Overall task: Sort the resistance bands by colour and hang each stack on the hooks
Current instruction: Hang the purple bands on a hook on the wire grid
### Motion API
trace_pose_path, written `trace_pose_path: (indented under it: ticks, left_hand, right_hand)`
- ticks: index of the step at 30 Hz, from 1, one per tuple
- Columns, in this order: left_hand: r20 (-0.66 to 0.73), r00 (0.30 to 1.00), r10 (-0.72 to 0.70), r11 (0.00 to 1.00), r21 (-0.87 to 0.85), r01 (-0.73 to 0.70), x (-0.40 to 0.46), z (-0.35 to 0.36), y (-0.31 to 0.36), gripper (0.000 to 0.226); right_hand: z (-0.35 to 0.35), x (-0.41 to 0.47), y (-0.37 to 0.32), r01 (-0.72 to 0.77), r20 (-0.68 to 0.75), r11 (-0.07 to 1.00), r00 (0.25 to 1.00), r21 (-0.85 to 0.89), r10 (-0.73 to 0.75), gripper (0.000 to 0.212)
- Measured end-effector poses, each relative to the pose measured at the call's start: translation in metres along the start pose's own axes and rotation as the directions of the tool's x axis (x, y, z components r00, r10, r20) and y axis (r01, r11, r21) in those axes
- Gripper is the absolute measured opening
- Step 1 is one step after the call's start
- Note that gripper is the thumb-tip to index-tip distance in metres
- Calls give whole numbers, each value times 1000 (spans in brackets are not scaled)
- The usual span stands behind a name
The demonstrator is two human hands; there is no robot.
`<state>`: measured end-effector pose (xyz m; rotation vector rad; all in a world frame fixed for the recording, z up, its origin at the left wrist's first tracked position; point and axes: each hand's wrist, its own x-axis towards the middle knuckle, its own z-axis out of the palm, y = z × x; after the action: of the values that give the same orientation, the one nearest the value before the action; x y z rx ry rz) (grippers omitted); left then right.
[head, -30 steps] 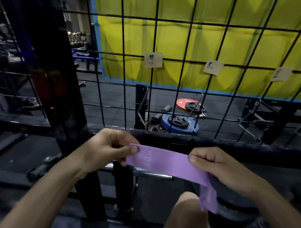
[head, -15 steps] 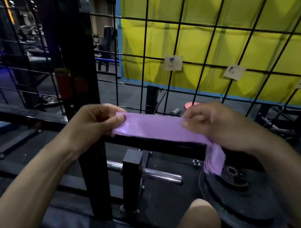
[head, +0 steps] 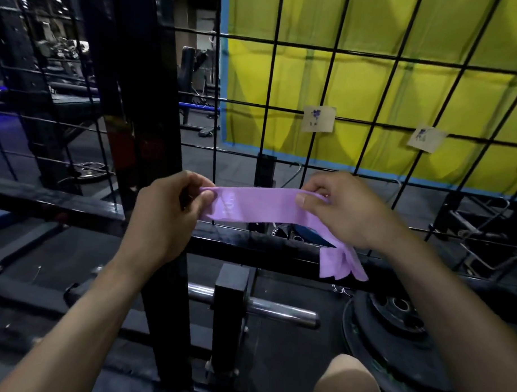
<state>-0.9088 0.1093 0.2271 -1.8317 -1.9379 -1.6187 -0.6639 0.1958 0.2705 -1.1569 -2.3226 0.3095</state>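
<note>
A purple band [head: 260,204] was pinched at one end by the left hand [head: 166,213] and gripped by the right hand [head: 347,210] (its loose end hung down) before the wire grid [head: 331,81].

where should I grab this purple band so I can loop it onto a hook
Pinch the purple band at its two ends from the sides, as the left hand and right hand do. It lies flat and stretched between them, so the middle span stays free, while the slack end hangs under the right hand.
</note>
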Motion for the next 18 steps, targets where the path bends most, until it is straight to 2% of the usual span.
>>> trace_pose_path:
  ticks: [2, 4, 6, 9, 11, 14, 18]
  left_hand:
    - [21, 1000, -1, 1000, 4, 1, 0, 1, -2, 17]
    - [70, 998, -9, 1000, 23, 7, 0, 4, -6, 15]
    - [134, 991, -17, 998, 63, 9, 0, 9, -11, 10]
    - [204, 979, -13, 998, 69, -1, -1, 20, -17, 8]
    - [208, 978, -11, 999, 52, 0, -2, 25, -19, 8]
    - [156, 988, -22, 999, 47, 14, 0, 28, -22, 9]
    - [150, 989, -6, 999, 35, 1, -1, 30, -22, 8]
  right_hand:
    - [2, 1, 4, -18, 22, 993, 1000, 120, 15, 21]
    - [7, -3, 7, -82, 59, 933, 996, 350, 66, 22]
    - [13, -7, 8, -136, 80, 803, 991, 581, 110, 22]
    - [24, -11, 1, -186, 140, 571, 982, 800, 123, 23]
    - [30, -14, -3, -195, 160, 446, 980, 874, 115, 23]
    - [32, -15, -6, -181, 146, 383, 982, 906, 119, 19]
    - [26, -15, -9, -247, 231, 272, 969, 930, 92, 26]
